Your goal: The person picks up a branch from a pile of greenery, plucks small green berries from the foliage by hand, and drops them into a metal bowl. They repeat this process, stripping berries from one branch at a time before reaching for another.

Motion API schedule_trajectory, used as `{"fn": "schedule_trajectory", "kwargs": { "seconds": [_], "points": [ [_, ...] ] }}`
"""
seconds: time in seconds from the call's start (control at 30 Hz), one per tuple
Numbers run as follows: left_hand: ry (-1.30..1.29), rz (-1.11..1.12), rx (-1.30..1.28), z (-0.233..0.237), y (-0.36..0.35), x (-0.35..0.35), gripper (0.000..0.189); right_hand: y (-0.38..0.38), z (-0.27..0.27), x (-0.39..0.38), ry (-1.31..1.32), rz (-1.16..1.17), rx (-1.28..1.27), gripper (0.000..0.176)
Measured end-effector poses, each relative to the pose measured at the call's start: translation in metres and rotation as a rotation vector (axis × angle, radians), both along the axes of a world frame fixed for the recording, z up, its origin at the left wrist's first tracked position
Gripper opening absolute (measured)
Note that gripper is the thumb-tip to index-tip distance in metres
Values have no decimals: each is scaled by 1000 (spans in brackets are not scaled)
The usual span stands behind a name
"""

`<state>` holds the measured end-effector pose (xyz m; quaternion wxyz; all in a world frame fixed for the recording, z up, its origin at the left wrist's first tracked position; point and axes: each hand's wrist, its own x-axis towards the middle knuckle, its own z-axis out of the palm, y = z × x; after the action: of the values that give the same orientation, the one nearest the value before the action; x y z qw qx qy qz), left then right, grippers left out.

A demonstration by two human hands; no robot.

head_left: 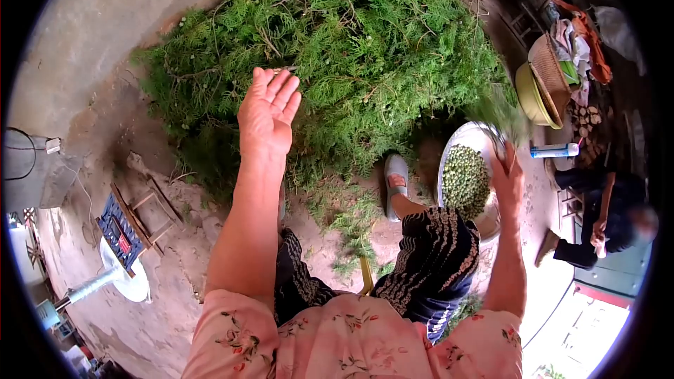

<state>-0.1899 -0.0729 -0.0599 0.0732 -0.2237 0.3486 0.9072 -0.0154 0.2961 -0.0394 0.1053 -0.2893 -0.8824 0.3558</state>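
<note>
A large heap of green conifer branches [365,49] with feathery foliage lies on the floor in front of me. My left hand [269,112] is held over the heap's near left part, palm up, fingers stretched out and nothing gripped in them; a thin twig shows just past the fingertips. At the right, my right hand [508,179] is closed round the stems of a conifer sprig [498,116], blurred by motion. That hand is at the right side of a white basin [447,142], which holds many small round green cones [465,181].
Right of the heap stand a yellow-green tub [531,95] and a wicker basket [550,67]. Another person [611,214] sits at the far right. A small wooden chair [133,224] and a white standing fan [126,274] are at the left. Loose sprigs [347,224] lie between my feet.
</note>
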Motion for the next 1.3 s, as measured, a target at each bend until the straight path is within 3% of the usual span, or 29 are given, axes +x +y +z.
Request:
{"fn": "schedule_trajectory", "kwargs": {
  "seconds": [0.1,0.17,0.2,0.27,0.33,0.4,0.43,0.47,0.53,0.57,0.6,0.63,0.67,0.7,0.8,0.9,0.97,1.07,1.2,1.3],
  "points": [
    [-30,111,6,-4,-12,-5,53,45,-33,106,-296,-102,236,47],
    [-39,114,31,-5,-18,-5,52,104,-98,259,-623,129,625,50],
    [-45,120,48,-6,-21,-6,51,69,-64,277,-1144,42,355,53],
    [-38,130,63,-5,-26,-6,50,93,-86,429,-1581,290,122,78],
    [-54,159,90,-4,-31,-8,42,143,-114,549,-1862,488,19,71],
    [-47,165,102,-5,-32,-10,41,181,-140,585,-1873,620,86,67],
    [-52,164,105,-4,-32,-10,40,181,-133,552,-1689,600,234,59],
    [-55,165,110,-3,-31,-10,39,165,-118,470,-1501,574,376,52],
    [-57,172,127,-3,-27,-10,35,140,-127,335,-1309,430,442,41],
    [-75,172,135,-4,-26,-10,34,145,-150,286,-1012,521,553,32],
    [-92,171,141,-5,-26,-10,33,117,-143,215,-403,502,531,25],
    [-96,167,140,-6,-25,-10,31,146,-200,165,-652,338,291,27],
    [-105,172,136,-6,-24,-9,32,86,-151,80,-552,506,506,24],
    [-100,168,137,-7,-24,-8,32,41,-118,26,-257,505,375,30],
    [-88,167,122,-7,-23,-6,35,-14,-113,-111,24,665,205,35],
    [-58,131,127,-5,-22,-5,38,-72,-91,-211,27,621,111,44],
    [-61,117,130,-5,-21,-5,38,-89,-100,-267,92,574,-42,47],
    [-88,110,127,-4,-21,-6,35,-110,-105,-326,155,534,-68,54],
    [-93,115,162,-1,-21,-5,32,-122,-117,-368,93,414,120,70],
    [-76,65,165,1,-18,-4,38,-133,-114,-378,38,457,92,71]
  ]
}}
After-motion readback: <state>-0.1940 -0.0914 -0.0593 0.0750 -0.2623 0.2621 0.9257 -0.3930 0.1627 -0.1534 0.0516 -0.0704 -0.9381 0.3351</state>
